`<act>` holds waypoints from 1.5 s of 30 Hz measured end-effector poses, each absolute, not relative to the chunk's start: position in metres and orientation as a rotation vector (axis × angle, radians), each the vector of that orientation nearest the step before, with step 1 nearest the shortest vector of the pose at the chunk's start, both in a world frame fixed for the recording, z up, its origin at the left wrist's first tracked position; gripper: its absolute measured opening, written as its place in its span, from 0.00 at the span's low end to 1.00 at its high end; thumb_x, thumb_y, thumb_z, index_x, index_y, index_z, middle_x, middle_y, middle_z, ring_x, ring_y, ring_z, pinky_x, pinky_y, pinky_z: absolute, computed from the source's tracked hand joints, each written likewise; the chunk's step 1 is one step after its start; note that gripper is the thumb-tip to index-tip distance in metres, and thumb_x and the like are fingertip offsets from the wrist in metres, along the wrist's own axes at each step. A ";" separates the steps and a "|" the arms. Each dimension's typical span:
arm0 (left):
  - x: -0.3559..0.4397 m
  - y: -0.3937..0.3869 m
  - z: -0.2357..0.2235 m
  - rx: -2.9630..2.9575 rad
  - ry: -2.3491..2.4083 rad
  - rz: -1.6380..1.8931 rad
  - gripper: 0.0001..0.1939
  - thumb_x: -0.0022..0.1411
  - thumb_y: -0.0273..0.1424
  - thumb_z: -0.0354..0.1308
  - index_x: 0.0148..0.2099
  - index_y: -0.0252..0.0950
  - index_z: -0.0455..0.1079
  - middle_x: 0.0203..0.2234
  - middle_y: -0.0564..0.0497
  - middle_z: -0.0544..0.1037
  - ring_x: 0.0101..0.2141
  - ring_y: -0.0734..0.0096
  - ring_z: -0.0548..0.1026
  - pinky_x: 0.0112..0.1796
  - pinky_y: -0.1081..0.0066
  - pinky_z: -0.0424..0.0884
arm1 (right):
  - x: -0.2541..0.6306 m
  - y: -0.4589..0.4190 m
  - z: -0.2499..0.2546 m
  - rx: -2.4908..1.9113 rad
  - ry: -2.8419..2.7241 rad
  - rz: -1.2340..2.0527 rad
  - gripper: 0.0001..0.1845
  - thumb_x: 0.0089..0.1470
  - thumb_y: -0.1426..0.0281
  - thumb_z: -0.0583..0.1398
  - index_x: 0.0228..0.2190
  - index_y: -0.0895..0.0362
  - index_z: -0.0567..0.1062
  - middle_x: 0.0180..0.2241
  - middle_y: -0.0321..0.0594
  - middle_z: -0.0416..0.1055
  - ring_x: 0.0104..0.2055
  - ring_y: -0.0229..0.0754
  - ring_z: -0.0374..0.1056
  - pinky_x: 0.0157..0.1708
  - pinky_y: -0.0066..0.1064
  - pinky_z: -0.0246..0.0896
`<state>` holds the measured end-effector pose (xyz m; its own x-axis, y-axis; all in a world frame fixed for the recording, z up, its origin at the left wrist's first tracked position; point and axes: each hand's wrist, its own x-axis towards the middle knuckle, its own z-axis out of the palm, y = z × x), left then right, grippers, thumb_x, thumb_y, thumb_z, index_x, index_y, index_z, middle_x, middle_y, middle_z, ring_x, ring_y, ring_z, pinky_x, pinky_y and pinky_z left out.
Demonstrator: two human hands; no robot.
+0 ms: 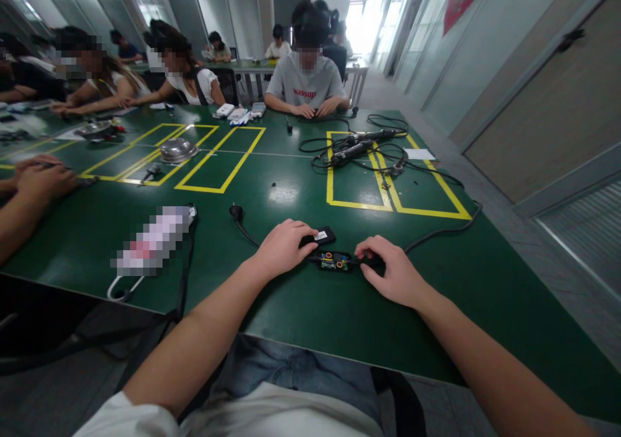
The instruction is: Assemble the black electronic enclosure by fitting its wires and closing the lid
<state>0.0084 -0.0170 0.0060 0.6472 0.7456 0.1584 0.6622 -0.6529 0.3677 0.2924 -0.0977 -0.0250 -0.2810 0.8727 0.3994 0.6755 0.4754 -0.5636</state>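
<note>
- Left hand (284, 251), half-curled, touches a black cover (326, 235); grip unclear.
- Right hand (392, 267) curls, half-open, at a cable (439, 233); grip unclear.
- Circuit board (334, 261) lies between them on the table (291, 314).

We count one left hand (285, 248) and one right hand (391, 272), so that makes two of our own. Between them we find one open little case (334, 261), and by it one black lid (324, 235) with one white sticker. Near us we count one plug (235, 212). We spot one metal bowl (178, 150), two black stick-shaped tools (356, 152) and one white paper (420, 154) beside them. At the right we count two yellow tape boxes (330, 172). We see one person (305, 81) straight across from us, and two neighbour's arms (29, 211) at the left edge. The cords (451, 230) are too tangled for us to count.
</note>
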 end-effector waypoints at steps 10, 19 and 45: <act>0.011 -0.025 0.006 2.534 1.144 0.581 0.13 0.76 0.31 0.65 0.60 0.38 0.81 0.55 0.43 0.86 0.55 0.54 0.82 0.61 0.53 0.78 | 0.292 -0.095 -0.026 -1.283 -2.095 0.355 0.09 0.55 0.75 0.63 0.38 0.51 0.77 0.34 0.39 0.77 0.35 0.49 0.72 0.38 0.41 0.68; 0.012 -0.035 0.013 2.605 0.655 0.410 0.17 0.77 0.34 0.63 0.63 0.41 0.83 0.55 0.42 0.84 0.54 0.56 0.78 0.61 0.56 0.74 | 0.294 -0.095 -0.027 -1.340 -2.111 0.315 0.10 0.53 0.74 0.63 0.38 0.50 0.75 0.33 0.39 0.75 0.35 0.49 0.71 0.40 0.42 0.66; 0.014 -0.037 0.022 2.635 0.879 0.222 0.03 0.77 0.31 0.62 0.48 0.38 0.76 0.42 0.48 0.84 0.42 0.60 0.82 0.42 0.65 0.73 | 0.293 -0.097 -0.026 -1.279 -2.113 0.413 0.11 0.69 0.59 0.63 0.37 0.50 0.83 0.33 0.41 0.84 0.29 0.47 0.79 0.30 0.37 0.75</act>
<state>0.0138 -0.0368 0.0217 0.7950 0.6055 0.0363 0.5501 -0.7449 0.3775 0.2928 -0.0969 -0.0255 -0.3331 0.8754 0.3503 0.6793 0.4805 -0.5547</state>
